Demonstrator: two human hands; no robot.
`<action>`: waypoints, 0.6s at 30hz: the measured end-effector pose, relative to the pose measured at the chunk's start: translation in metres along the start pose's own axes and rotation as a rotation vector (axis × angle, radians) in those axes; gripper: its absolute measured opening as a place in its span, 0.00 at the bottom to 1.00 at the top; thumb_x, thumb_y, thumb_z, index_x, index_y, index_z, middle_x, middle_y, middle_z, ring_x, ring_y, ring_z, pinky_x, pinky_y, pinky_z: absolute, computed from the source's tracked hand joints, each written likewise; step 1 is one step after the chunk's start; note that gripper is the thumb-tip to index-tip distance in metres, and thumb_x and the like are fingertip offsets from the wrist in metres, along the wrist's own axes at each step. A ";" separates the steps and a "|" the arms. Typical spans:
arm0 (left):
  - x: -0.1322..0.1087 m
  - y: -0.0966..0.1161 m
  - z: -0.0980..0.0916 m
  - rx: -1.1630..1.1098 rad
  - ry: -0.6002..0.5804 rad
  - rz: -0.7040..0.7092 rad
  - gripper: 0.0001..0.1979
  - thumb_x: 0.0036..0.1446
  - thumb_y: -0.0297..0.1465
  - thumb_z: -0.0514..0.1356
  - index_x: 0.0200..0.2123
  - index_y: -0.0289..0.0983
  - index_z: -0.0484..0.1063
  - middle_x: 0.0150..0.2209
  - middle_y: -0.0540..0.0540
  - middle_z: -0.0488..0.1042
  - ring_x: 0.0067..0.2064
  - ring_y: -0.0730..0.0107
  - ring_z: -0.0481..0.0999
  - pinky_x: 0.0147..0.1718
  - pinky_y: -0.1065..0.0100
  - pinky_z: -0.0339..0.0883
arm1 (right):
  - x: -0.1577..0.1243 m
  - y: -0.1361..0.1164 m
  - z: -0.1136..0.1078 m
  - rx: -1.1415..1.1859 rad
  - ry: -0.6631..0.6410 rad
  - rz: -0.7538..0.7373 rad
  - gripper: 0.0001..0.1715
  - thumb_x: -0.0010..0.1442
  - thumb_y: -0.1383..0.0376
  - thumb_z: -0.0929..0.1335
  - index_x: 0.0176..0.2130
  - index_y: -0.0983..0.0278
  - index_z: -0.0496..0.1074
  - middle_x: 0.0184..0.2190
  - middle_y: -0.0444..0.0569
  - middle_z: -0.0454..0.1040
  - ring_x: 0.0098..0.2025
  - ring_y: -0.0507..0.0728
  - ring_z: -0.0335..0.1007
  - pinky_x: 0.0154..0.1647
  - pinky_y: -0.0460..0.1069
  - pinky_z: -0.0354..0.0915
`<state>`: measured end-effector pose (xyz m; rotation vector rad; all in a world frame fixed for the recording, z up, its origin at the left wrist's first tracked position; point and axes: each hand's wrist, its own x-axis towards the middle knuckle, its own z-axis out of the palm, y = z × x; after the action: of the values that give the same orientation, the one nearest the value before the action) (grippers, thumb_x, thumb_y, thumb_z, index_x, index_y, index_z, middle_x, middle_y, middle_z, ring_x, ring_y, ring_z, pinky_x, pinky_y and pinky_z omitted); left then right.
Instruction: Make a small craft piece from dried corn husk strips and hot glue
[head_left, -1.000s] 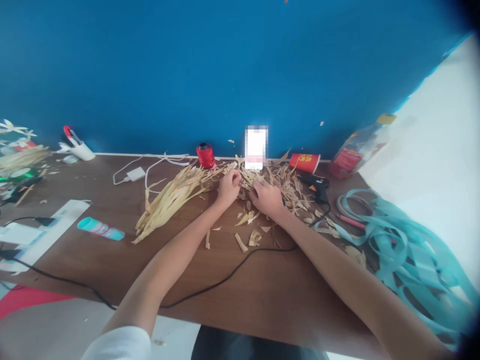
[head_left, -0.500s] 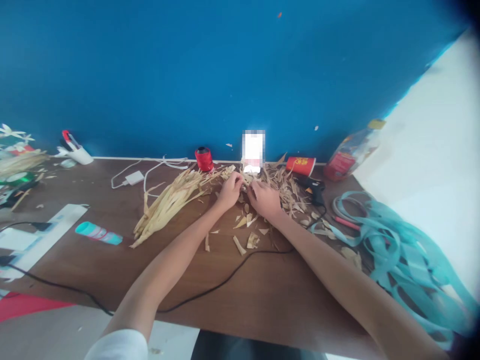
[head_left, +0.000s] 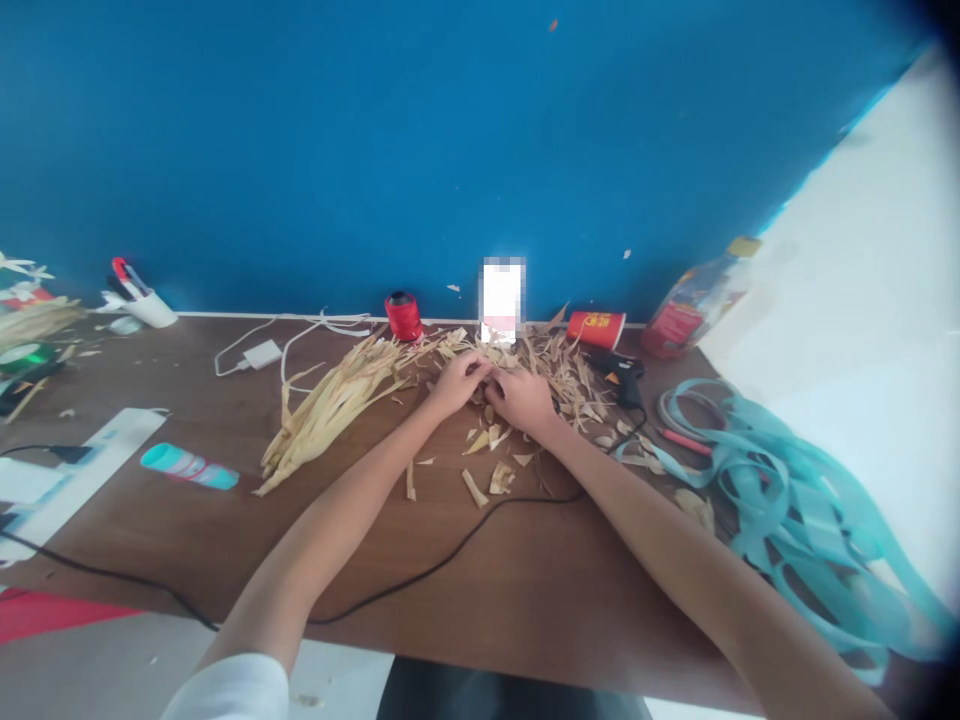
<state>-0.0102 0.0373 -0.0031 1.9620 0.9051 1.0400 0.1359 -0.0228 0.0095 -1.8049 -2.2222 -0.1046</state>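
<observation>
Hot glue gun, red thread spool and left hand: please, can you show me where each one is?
Hot glue gun (head_left: pixel 619 372): head view, on its black body.
Red thread spool (head_left: pixel 403 316): head view, on its red side.
Left hand (head_left: pixel 457 385): head view, on the back of the hand.

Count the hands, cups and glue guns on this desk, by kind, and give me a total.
Hands: 2 (left hand, right hand)
Cups: 2 (red paper cup, white pen cup)
Glue guns: 1 (hot glue gun)
Total: 5
</observation>
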 end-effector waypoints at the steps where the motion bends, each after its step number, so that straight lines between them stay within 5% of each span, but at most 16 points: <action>1: 0.000 -0.001 0.001 0.021 -0.002 -0.008 0.10 0.59 0.34 0.55 0.29 0.34 0.69 0.30 0.48 0.71 0.33 0.70 0.69 0.35 0.69 0.63 | 0.000 0.000 0.000 -0.013 -0.012 -0.004 0.19 0.64 0.60 0.58 0.45 0.62 0.72 0.38 0.53 0.77 0.40 0.60 0.71 0.35 0.49 0.58; 18: -0.004 0.001 0.005 0.338 0.142 -0.081 0.08 0.51 0.22 0.53 0.22 0.36 0.63 0.26 0.48 0.69 0.32 0.68 0.67 0.33 0.67 0.59 | 0.008 -0.008 -0.006 -0.102 -0.129 -0.152 0.21 0.62 0.59 0.59 0.41 0.67 0.76 0.36 0.61 0.77 0.38 0.64 0.73 0.38 0.53 0.61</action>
<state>-0.0068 0.0321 -0.0058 2.1215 1.2994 1.0431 0.1280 -0.0185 0.0183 -1.7364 -2.4852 -0.1376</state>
